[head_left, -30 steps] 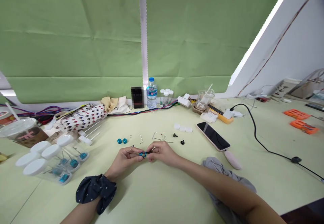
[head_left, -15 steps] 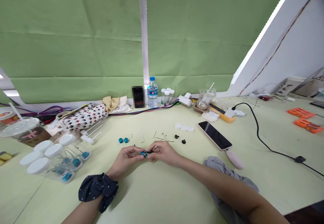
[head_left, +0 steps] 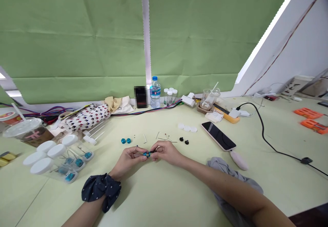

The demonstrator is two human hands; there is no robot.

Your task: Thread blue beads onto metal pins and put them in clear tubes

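My left hand (head_left: 129, 158) and my right hand (head_left: 166, 151) meet over the pale green table (head_left: 159, 192), fingers pinched together. Between them sits a small blue part (head_left: 147, 154) with thin metal wires sticking out to the left. Both hands grip it. A dark dotted scrunchie (head_left: 101, 191) wraps my left wrist. Two loose blue beads (head_left: 126, 141) lie just beyond my left hand. Small metal hex keys (head_left: 164, 138) and two black screws (head_left: 184, 140) lie beyond my right hand.
Clear jars with white lids (head_left: 55, 160) lie at the left, holding blue parts. A phone (head_left: 218, 136) and grey cloth (head_left: 230, 175) are at the right, with a black cable (head_left: 266, 138). A water bottle (head_left: 154, 97), small vials (head_left: 169, 96) and a patterned pouch (head_left: 85, 117) line the back.
The view has drifted slightly, so everything sits a little to the right. Both hands stay pinched on the blue part with only small finger movements.
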